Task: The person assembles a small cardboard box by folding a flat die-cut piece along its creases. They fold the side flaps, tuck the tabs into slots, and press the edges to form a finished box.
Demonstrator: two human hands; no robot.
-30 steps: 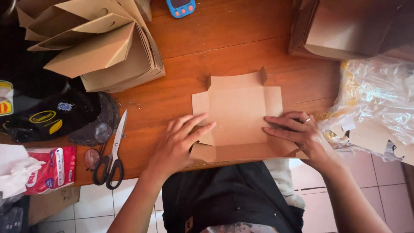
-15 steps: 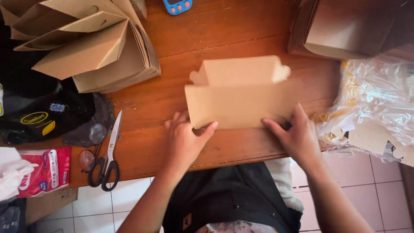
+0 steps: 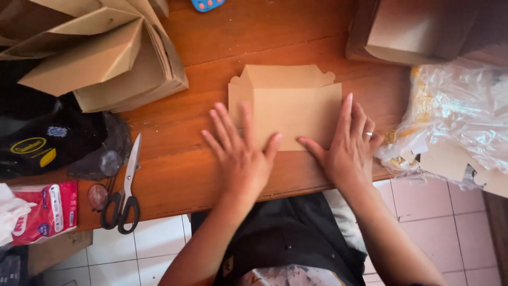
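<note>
Both hands lie open and flat: the left hand (image 3: 239, 153) and the right hand (image 3: 346, 145) press the near corners of the folded brown cardboard box blank (image 3: 288, 106) on the wooden desk (image 3: 222, 32), just beyond the fingers. Even pressure along the near fold would likely keep the crease sharp. Left of the left hand lie black-handled scissors (image 3: 124, 190); right of the right hand, a crinkled clear plastic bag (image 3: 455, 116); nothing obstructs.

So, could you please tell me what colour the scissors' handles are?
Black; the scissors show best in the head view.

A worn wooden table (image 3: 174, 175) stands over white floor tiles (image 3: 159, 238).
</note>
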